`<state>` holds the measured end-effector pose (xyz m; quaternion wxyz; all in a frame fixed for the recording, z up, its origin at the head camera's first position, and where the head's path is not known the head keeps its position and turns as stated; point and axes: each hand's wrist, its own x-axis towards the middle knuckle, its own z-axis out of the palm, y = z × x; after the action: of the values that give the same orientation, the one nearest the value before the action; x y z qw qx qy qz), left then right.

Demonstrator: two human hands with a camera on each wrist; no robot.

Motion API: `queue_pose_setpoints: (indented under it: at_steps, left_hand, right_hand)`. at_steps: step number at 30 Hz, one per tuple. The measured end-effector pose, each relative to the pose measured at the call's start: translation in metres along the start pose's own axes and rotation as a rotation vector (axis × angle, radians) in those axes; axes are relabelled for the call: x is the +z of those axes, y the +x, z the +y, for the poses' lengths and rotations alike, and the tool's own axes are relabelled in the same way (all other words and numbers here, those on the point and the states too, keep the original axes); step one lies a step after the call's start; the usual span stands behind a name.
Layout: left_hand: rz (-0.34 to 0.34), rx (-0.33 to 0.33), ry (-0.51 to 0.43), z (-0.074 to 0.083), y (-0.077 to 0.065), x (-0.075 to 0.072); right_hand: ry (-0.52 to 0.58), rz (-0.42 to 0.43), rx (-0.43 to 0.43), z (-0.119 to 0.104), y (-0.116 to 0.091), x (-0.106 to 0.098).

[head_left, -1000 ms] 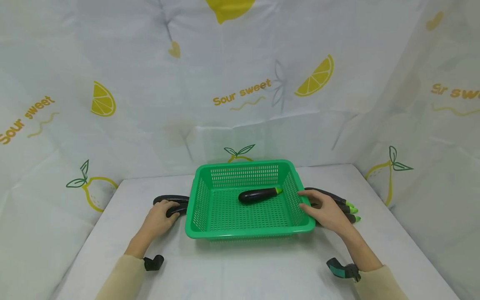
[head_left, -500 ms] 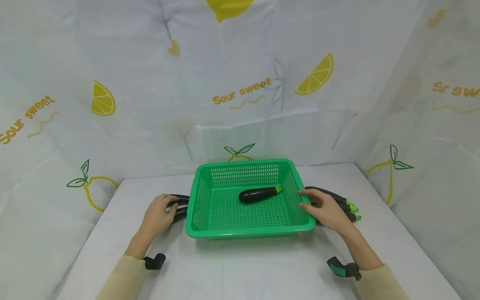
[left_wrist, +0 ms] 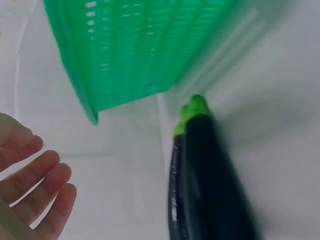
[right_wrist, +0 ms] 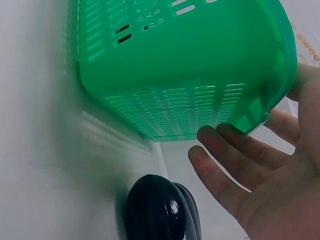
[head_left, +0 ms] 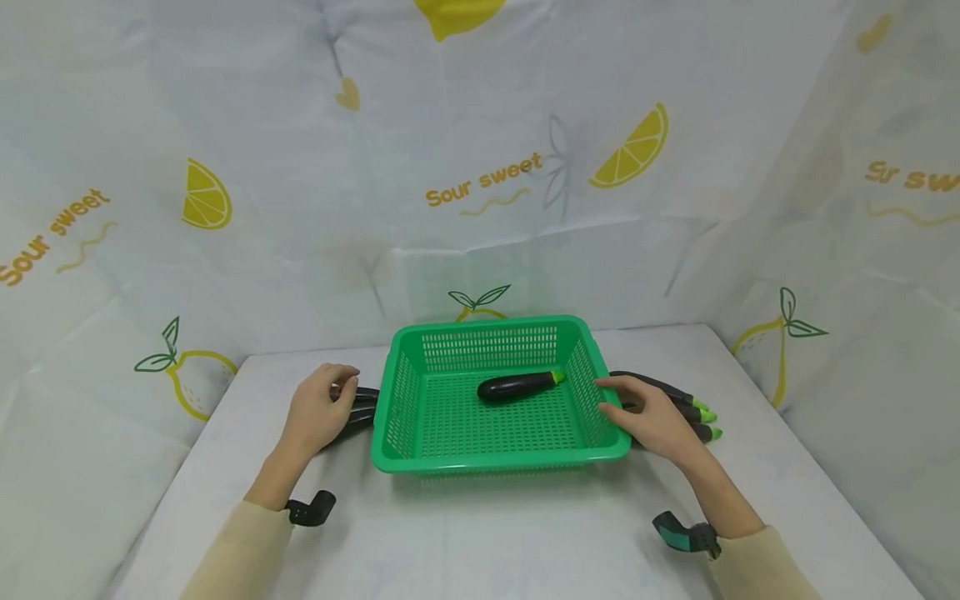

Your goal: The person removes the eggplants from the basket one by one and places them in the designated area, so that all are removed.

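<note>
A green plastic basket (head_left: pixel 480 463) with slotted walls stands mid-table, one dark eggplant (head_left: pixel 516 387) lying on its floor. My right hand (head_left: pixel 654 419) grips the basket's right rim, thumb and index finger over the edge; in the right wrist view the other fingers lie along the outside wall. Left of the basket, my left hand (head_left: pixel 318 410) is above a group of eggplants (head_left: pixel 363 414) and partly hides them. Its fingers are loosely bent and hold nothing. The left wrist view shows these eggplants (left_wrist: pixel 210 175) below and apart from the fingertips, green stem ends toward the basket.
More eggplants (head_left: pixel 693 412) lie right of the basket, partly behind my right hand, green ends pointing right. A white cloth with lemon prints (head_left: pixel 480 250) hangs behind and at both sides. The white table top (head_left: pixel 480 542) extends in front of the basket.
My left hand has let go of an eggplant beside the basket and lifted up and away, its fingers coming off the eggplants. The right hand, the basket and the eggplant inside have stayed put.
</note>
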<state>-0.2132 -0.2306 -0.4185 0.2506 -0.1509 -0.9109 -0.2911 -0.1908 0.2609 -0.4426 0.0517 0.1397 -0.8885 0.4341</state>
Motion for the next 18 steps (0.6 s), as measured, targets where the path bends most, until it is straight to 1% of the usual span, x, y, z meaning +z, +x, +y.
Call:
queue_pose_setpoints:
  at_steps: [3,12,14,18]
  left_hand:
    - [0.014,0.026,-0.025,0.008,0.006,-0.004]
    - [-0.005,0.086,-0.084,0.038,0.023,-0.017]
    - [-0.017,0.089,-0.104,0.045,0.025,-0.02]
    - [-0.062,0.071,-0.149,0.057,0.029,-0.023]
  right_hand:
    - [0.004,-0.001,0.005,0.001,0.0,0.0]
    - [0.009,-0.001,0.005,0.002,-0.001,0.0]
    - [0.008,-0.003,0.008,0.002,-0.001,0.0]
    - [0.009,-0.008,0.015,0.002,-0.001,0.0]
